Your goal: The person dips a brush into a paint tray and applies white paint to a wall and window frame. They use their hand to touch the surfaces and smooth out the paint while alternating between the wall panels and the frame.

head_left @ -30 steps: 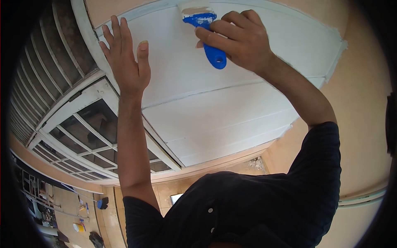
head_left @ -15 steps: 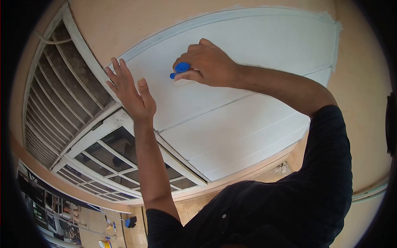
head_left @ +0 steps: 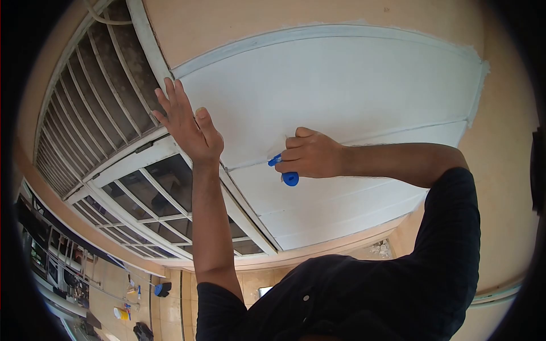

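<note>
My right hand (head_left: 313, 153) is closed around a blue-handled tool (head_left: 290, 179), held against the white panel (head_left: 352, 85) near its horizontal seam. The rounded handle end sticks out below my fist, and another blue part shows by my fingers. The tool's working end is mostly hidden, so I cannot tell its kind. Raised at the panel's left edge, my left hand (head_left: 193, 128) is open and holds nothing. Its fingers point up and overlap the white frame beside the slatted grille.
A slatted grille (head_left: 94, 91) and a white-framed paned window (head_left: 151, 193) lie left of the panel. Peach wall (head_left: 216, 28) surrounds it, with white smears along the border. On the tiled floor at lower left are a yellow-and-white container (head_left: 120, 313) and a blue-and-black broom head (head_left: 162, 289).
My right hand has moved down and to the right with the blue-handled tool, from the upper panel to its seam, and has turned. My left hand stays raised by the frame. The view has shifted slightly.
</note>
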Available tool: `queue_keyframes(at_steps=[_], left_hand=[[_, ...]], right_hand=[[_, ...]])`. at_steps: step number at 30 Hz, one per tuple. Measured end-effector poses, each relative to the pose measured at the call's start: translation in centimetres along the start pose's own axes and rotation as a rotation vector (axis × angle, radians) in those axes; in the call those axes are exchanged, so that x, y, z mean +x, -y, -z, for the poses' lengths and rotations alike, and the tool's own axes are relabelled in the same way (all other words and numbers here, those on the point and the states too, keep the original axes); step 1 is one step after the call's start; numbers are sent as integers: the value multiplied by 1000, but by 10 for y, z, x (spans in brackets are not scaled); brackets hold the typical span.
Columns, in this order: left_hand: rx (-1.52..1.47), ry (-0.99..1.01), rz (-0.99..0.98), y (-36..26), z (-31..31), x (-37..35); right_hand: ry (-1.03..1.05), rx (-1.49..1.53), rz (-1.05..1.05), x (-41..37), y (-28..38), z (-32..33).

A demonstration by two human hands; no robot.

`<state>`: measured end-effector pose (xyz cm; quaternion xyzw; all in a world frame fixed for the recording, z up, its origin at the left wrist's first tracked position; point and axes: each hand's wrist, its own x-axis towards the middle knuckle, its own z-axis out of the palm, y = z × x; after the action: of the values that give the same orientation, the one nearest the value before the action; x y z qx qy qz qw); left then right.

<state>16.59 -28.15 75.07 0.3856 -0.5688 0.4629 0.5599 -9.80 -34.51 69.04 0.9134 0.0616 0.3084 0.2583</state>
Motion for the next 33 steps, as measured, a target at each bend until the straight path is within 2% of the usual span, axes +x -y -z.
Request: queue_keyframes(at_steps=[1, 3, 5, 7, 8, 10, 11, 13, 15, 18, 19, 21, 22, 24, 26, 29, 31, 32, 33], left_hand=[[5, 3, 2, 1, 1, 0], [7, 19, -5, 0, 2, -1], [2, 17, 3, -2, 1, 0], [-8, 22, -2, -5, 1, 0], [-12, 22, 2, -6, 1, -1], [-22, 21, 10, -6, 1, -2], [-32, 21, 16, -6, 2, -4], [-23, 17, 28, -4, 4, -8], [-14, -6, 57, -2, 4, -9], [-5, -31, 55, -1, 5, -8], [6, -26, 41, -2, 6, -7], [21, -28, 52, -3, 7, -7], [28, -29, 32, -3, 6, -7], [35, -23, 18, -1, 3, -10], [-17, -20, -7, 1, 0, -14], [-28, -21, -4, -1, -3, -16], [-16, -30, 9, -4, -4, -17], [-5, -38, 19, -5, -4, -18], [-6, -38, 22, -5, -4, -19]], right_hand=[[16, 265, -176, 4, 1, 0], [116, 340, -448, 24, -19, 19], [-78, 172, -472, 47, -50, 40], [-244, 17, -457, 67, -72, 71], [-244, 16, -456, 73, -75, 82], [-480, -282, -215, 80, -78, 94], [-471, -276, -206, 77, -77, 91], [-499, -681, 55, 62, -71, 73], [-280, -711, 107, 37, -49, 41], [-100, -470, 274, -6, -9, 2], [4, -299, 222, -16, 4, -3], [66, 176, -67, -13, 14, -2], [84, 180, -57, -12, 9, 2], [117, 172, -246, 8, -10, 23], [-81, 88, -333, 34, -44, 49], [-399, -312, -73, 62, -72, 88], [-492, -536, 59, 69, -82, 99], [-489, -534, 58, 66, -80, 96], [-402, -532, 47, 60, -76, 90]])
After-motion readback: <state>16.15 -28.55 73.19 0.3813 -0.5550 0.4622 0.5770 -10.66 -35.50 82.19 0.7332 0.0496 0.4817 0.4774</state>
